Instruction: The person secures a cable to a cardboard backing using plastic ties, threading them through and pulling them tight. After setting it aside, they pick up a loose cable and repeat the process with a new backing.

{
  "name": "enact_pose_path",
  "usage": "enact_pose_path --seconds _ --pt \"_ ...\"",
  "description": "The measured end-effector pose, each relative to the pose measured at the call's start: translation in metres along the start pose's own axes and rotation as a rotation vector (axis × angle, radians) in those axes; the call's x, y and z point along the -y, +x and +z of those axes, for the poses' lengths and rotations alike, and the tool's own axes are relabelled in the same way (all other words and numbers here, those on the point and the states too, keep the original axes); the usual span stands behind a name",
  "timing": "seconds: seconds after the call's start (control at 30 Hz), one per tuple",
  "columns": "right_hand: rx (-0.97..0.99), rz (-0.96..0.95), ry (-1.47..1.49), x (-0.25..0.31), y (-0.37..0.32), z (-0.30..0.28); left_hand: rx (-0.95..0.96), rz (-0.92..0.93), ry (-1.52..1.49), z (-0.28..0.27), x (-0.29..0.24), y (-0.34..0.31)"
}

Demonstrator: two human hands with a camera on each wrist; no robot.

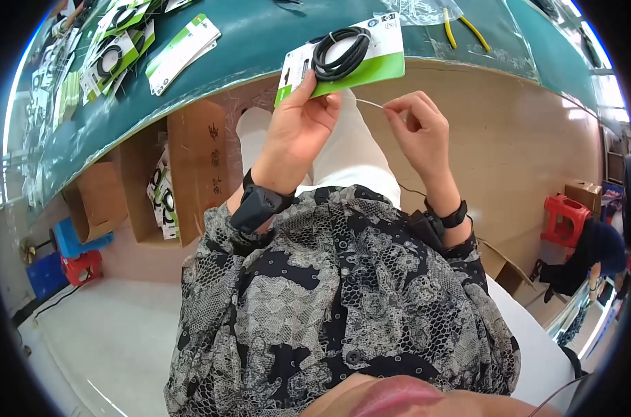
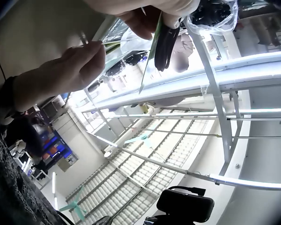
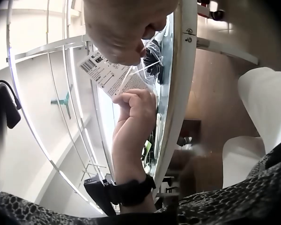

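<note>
My left hand [image 1: 298, 132] grips the lower left end of a green and white packaging card [image 1: 390, 50], thumb on its front. A coil of black cable [image 1: 350, 64] lies against the card's front face. To the right, my right hand [image 1: 426, 128] pinches the end of a thin white cable tie [image 1: 369, 103] between thumb and forefinger. The tie runs from behind the card toward those fingertips. In the right wrist view, the card's printed back [image 3: 100, 70] faces the camera, with white strips crossing near it. The card is held up in front of the table edge, above the lap.
On the green table [image 1: 253, 45] lie a stack of blank cards [image 1: 180, 55], a pile of carded cables [image 1: 114, 59], yellow-handled pliers [image 1: 474, 33] and a plastic bag of white ties [image 1: 423, 10]. A cardboard box [image 1: 197, 167] with packed cards stands below. A red stool [image 1: 564, 219] is far right.
</note>
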State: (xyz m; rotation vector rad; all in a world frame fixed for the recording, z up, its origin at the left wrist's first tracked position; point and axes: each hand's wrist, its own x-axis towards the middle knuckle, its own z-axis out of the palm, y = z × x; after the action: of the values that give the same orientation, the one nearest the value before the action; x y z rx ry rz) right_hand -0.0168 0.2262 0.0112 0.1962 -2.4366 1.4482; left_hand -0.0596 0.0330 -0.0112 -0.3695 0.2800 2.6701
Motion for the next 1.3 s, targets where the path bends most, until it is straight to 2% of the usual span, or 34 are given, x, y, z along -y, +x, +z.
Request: enact_pose_path --seconds 0.43,0.97,1.2,1.3 --pt "-0.056 0.0 0.043 -0.001 0.004 0.014 -0.002 0.013 -0.12 0.008 0.012 -0.006" --pt "-0.021 0.058 0.189 -0.008 0.007 0.023 0.024 -0.115 -0.267 0.008 0.01 -0.007" --pt "0.009 0.042 0.167 -0.011 0.005 0.024 -0.025 -0.143 -0.326 0.014 0.012 -0.011" --pt "0.012 0.033 0.159 -0.011 0.004 0.022 0.012 -0.155 -0.357 0.013 0.01 -0.011"
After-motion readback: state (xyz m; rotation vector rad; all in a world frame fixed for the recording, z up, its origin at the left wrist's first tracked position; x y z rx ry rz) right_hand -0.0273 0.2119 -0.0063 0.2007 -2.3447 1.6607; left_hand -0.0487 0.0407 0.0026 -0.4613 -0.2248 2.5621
